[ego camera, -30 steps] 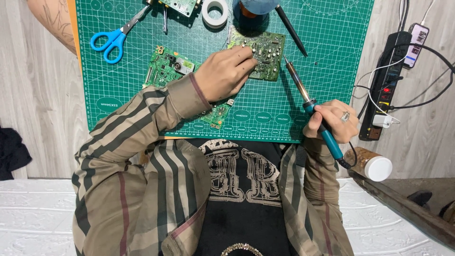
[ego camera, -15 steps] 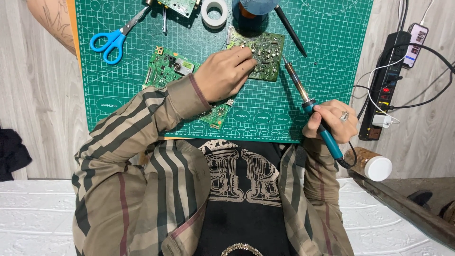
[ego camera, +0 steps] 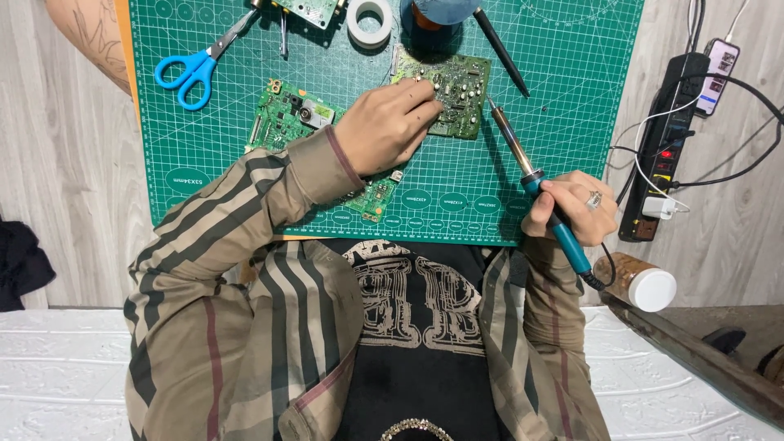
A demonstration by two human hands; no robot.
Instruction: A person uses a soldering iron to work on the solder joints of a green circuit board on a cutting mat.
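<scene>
Cloth (ego camera: 20, 265): a dark heap on the wooden table (ego camera: 57, 196), at its far left, off the mat.
Arm (ego camera: 86, 37): another person's bare forearm over the table beyond the mat's upper left corner.
Mat (ego camera: 563, 98): green gridded cutting mat on the table; it carries nearly everything here.
Scissors (ego camera: 192, 69): blue-handled, near the mat's upper left corner, blades pointing up and right.
Left board (ego camera: 286, 122): green circuit board left of centre on the mat, partly under the left sleeve.
Small board (ego camera: 371, 198): green piece near the mat's lower edge, just below the left wrist.
Tape (ego camera: 369, 18): white roll at the mat's top edge, middle.
Left hand (ego camera: 388, 126): palm down near the mat's centre, fingertips pressing on the left part of the main board; it closes round nothing.
Main board (ego camera: 457, 98): green circuit board with small components, flat on the mat just right of centre, below a blue-topped object at the top edge.
Black rod (ego camera: 500, 51): thin dark tool lying slantwise right of the main board's top.
Iron (ego camera: 531, 175): soldering iron with a blue handle, tilted; its metal tip sits just beside the main board's right edge, and whether it touches cannot be told.
Right hand (ego camera: 572, 214): at the mat's lower right corner, fingers wrapped tight round the iron's handle, a ring on one finger.
Bottle (ego camera: 641, 282): brown with a white cap, lying on the table off the mat's lower right corner.
Power strip (ego camera: 665, 155): black, along the table's right side, with plugs and cables.
</scene>
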